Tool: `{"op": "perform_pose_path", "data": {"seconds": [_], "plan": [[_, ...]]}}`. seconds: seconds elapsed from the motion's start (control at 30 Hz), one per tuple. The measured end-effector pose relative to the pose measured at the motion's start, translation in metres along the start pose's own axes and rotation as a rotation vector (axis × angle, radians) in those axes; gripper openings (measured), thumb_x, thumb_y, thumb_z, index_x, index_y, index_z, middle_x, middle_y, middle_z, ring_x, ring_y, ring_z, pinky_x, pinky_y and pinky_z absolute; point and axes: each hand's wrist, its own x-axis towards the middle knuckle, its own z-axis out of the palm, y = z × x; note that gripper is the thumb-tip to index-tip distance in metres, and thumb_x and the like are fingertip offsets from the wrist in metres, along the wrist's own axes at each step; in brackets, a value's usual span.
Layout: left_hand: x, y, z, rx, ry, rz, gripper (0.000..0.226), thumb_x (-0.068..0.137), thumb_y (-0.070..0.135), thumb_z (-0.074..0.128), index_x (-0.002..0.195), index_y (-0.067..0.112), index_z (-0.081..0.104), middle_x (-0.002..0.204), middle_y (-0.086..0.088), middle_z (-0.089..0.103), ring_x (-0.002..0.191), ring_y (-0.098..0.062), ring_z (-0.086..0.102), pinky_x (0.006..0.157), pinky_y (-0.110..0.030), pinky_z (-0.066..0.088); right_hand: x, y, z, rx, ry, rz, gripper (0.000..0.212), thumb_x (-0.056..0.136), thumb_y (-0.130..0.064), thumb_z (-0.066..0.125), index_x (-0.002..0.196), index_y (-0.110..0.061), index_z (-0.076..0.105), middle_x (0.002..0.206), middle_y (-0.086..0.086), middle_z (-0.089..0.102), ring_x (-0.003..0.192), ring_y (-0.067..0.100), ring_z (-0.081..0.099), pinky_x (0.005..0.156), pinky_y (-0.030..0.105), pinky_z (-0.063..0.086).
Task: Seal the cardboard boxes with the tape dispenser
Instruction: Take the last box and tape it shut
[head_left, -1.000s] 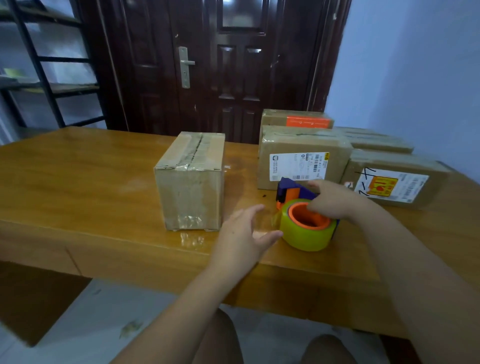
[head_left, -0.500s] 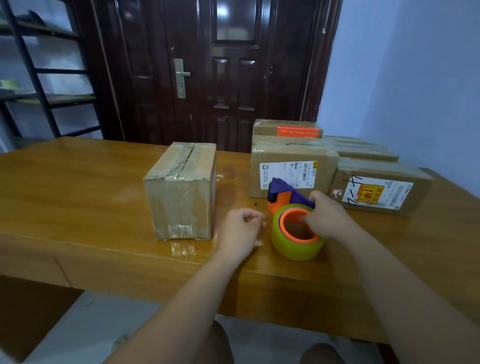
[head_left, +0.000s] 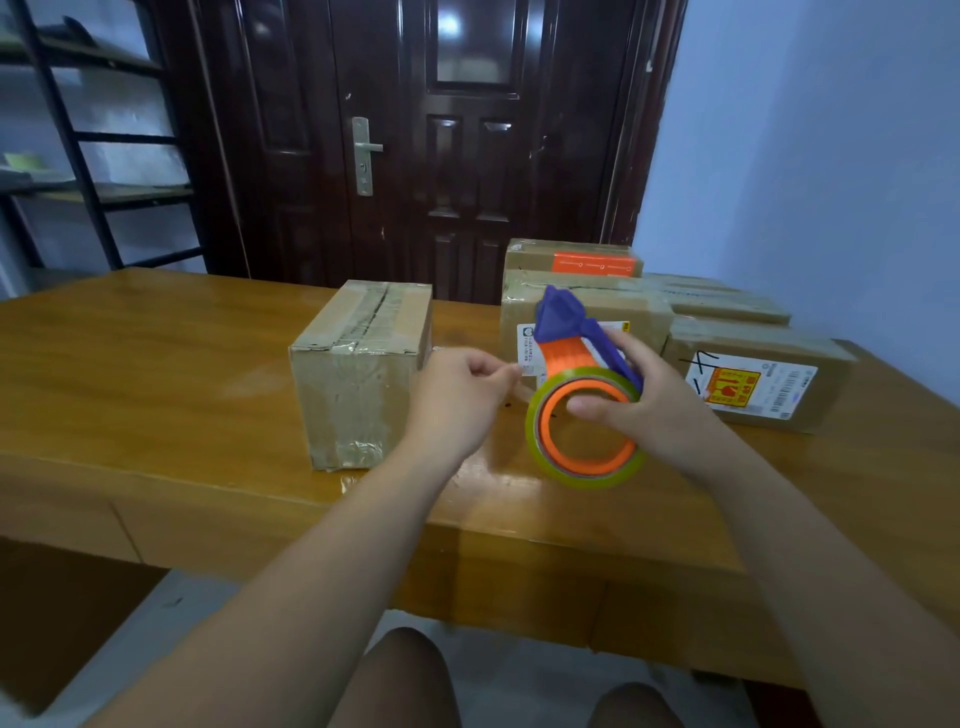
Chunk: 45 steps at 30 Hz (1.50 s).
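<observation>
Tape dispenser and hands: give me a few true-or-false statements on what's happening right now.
1. The right hand holds the tape dispenser above the table. True.
2. The left hand lies flat on the lone box. False: it is beside the box, apparently pinching the tape end.
3. The dispenser's ring is orange. True.
4. The door stands open. False: it is shut.
</observation>
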Motion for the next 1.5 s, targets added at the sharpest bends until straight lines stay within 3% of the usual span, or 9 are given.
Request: {"op": "perform_pose_path", "data": {"seconds": [0.13,0.23,0.3,0.4,0.47,0.57,0.97,1.27,1.5], "plan": [[0.014,0.027,-0.01,0.03,0.054,0.014,0.006,0.086,0.028,0.068,0.089,0.026,0.072,0.07,0.015,0.065,0.073,0.003,0.06,0.057,-0.013,0.037,-0.002,-0.017,0.003,-0.094,0.214,-0.236,0.072,0.082,-0.049,0.063,0.146,-0.036,0.032,0.122,-0.034,0.044,0.101,-0.02,0.049,0.072,0.001,0.041],[0.023,0.038,-0.021,-0.118,0.084,-0.004,0.062,0.082,0.02,0.072,0.138,0.023,0.046,0.096,0.002,0.072,0.094,0.005,0.061,0.085,-0.018,0.046,-0.004,-0.031,0.003,-0.069,0.319,-0.32,0.075,0.077,-0.049,0.065,0.144,-0.037,0.031,0.126,-0.029,0.045,0.109,-0.01,0.049,0.075,0.001,0.043],[0.028,0.042,-0.027,-0.173,0.074,-0.088,0.079,0.08,0.018,0.074,0.147,0.017,0.031,0.116,-0.011,0.066,0.116,-0.025,0.058,0.099,-0.042,0.047,-0.006,-0.041,0.004,-0.065,0.367,-0.341,0.082,0.069,-0.05,0.065,0.14,-0.039,0.028,0.13,-0.016,0.047,0.112,0.0,0.05,0.075,0.002,0.044],[0.026,0.047,-0.039,-0.282,-0.085,-0.195,0.054,0.083,0.014,0.071,0.131,0.001,0.05,0.095,-0.009,0.064,0.069,-0.017,0.061,0.059,-0.03,0.05,-0.007,-0.052,0.005,-0.164,0.386,-0.413,0.08,0.072,-0.046,0.067,0.142,-0.027,0.034,0.13,-0.011,0.045,0.115,0.006,0.047,0.081,0.009,0.046],[0.02,0.048,-0.047,-0.318,-0.14,-0.206,0.007,0.084,0.007,0.067,0.087,0.002,0.069,0.073,-0.008,0.055,0.05,-0.01,0.036,0.048,-0.022,0.03,-0.006,-0.059,0.005,-0.255,0.377,-0.496,0.071,0.078,-0.042,0.07,0.139,-0.018,0.04,0.127,-0.009,0.045,0.114,0.009,0.046,0.086,0.017,0.046],[0.018,0.047,-0.055,-0.402,-0.173,-0.231,0.043,0.088,-0.009,0.042,0.052,0.011,0.054,0.048,0.0,0.044,0.041,-0.005,0.027,0.048,-0.017,0.021,-0.004,-0.067,0.007,-0.437,0.343,-0.611,0.063,0.077,-0.033,0.068,0.131,-0.01,0.045,0.125,-0.001,0.049,0.11,0.012,0.044,0.088,0.031,0.045],[0.028,0.054,-0.077,0.009,0.106,0.185,0.025,0.088,0.009,0.06,0.065,0.019,0.064,0.06,0.003,0.061,0.061,-0.013,0.054,0.062,-0.032,0.042,0.015,-0.056,0.012,-0.829,0.252,-0.619,0.083,0.081,-0.051,0.065,0.147,-0.015,0.03,0.117,0.01,0.057,0.092,0.015,0.052,0.069,0.024,0.046],[0.031,0.039,-0.107,-0.157,0.087,-0.016,0.014,0.09,0.014,0.062,0.082,0.005,0.069,0.076,-0.004,0.073,0.053,-0.009,0.043,0.052,-0.022,0.038,0.015,-0.046,0.016,-0.183,0.271,-0.523,0.068,0.072,-0.062,0.059,0.129,-0.045,0.027,0.12,-0.021,0.048,0.106,-0.011,0.05,0.07,0.004,0.045],[0.026,0.031,-0.128,-0.181,0.114,0.002,0.011,0.089,0.012,0.063,0.083,0.004,0.068,0.073,-0.006,0.073,0.049,-0.009,0.035,0.041,-0.017,0.033,0.017,-0.044,0.018,-0.514,0.105,-0.517,0.078,0.076,-0.058,0.058,0.141,-0.025,0.032,0.123,-0.015,0.041,0.094,-0.006,0.04,0.065,0.002,0.037]]}}
